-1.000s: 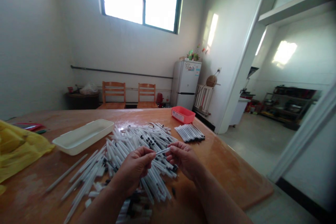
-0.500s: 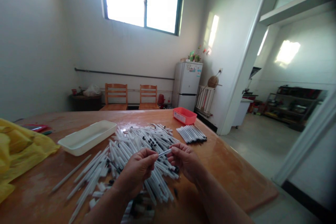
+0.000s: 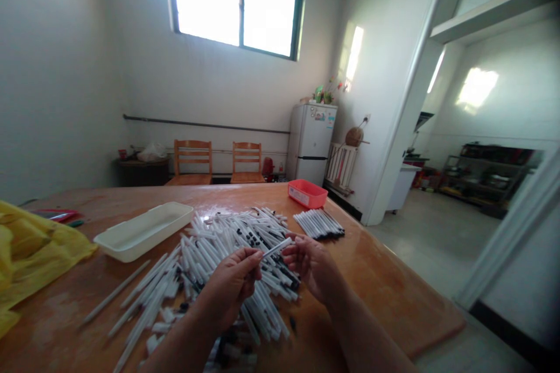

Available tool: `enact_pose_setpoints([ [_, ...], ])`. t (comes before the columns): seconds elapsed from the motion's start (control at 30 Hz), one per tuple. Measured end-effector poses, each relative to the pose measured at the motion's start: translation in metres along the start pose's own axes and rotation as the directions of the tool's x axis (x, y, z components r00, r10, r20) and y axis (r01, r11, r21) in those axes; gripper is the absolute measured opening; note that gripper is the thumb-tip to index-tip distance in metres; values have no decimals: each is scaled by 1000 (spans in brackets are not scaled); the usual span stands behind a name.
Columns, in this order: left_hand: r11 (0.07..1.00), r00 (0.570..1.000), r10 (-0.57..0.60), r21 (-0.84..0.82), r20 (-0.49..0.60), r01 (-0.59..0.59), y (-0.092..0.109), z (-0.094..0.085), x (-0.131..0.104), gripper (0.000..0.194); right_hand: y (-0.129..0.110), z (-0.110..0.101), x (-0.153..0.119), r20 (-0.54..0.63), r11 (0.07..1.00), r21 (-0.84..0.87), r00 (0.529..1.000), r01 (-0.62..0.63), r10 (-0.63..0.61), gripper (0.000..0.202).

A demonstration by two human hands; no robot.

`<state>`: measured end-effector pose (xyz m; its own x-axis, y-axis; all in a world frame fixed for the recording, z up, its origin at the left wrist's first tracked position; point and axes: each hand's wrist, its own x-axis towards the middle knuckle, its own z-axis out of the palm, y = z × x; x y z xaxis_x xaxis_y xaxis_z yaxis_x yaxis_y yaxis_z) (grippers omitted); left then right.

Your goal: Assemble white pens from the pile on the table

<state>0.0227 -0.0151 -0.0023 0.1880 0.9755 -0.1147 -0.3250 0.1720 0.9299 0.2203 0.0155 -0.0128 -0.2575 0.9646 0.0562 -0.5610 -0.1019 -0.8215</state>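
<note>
My left hand (image 3: 234, 285) is closed, pinching a slim white pen (image 3: 276, 248) between thumb and fingers. The pen slants up to the right above a big heap of white pen parts (image 3: 227, 233), some with black ends. Beside the pen's far end is my right hand (image 3: 310, 262), its fingers curled but apart, with nothing visible in its grasp. Whether its fingertips touch the pen is hard to tell. A neat row of white pens with black ends (image 3: 319, 223) lies beyond my right hand.
A red plastic basket (image 3: 307, 193) stands behind the row. At left are a cream tray (image 3: 144, 232) and a yellow plastic bag (image 3: 39, 250). Loose white tubes (image 3: 144, 303) and small caps lie near my left forearm on the wooden table (image 3: 385, 285).
My right fingers have loosened from the pen's far end, which now shows more fully. The pen tilts up more steeply, while my left hand keeps its pinch.
</note>
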Motion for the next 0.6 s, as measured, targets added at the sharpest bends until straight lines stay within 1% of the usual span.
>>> enact_pose_setpoints([
  [0.17, 1000, 999, -12, 12, 30, 12, -1, -1, 0, 28, 2, 2, -1, 16, 998, -39, 999, 41, -41, 29],
  [0.27, 999, 999, -13, 31, 48, 11, -1, 0, -3, 28, 2, 4, -2, 4, 996, -79, 999, 50, -50, 30],
  [0.43, 979, 994, -44, 205, 103, 22, -1, 2, -7, 31, 4, 2, -1, -34, 990, -120, 997, 68, -73, 33],
  [0.53, 969, 987, -61, 245, 151, 23, 0, 5, -9, 33, 7, 0, 1, -42, 984, -158, 995, 87, -95, 33],
  [0.6, 967, 986, -50, 253, 156, 9, 2, 6, -10, 33, 8, 1, 2, -50, 981, -173, 994, 90, -100, 34],
])
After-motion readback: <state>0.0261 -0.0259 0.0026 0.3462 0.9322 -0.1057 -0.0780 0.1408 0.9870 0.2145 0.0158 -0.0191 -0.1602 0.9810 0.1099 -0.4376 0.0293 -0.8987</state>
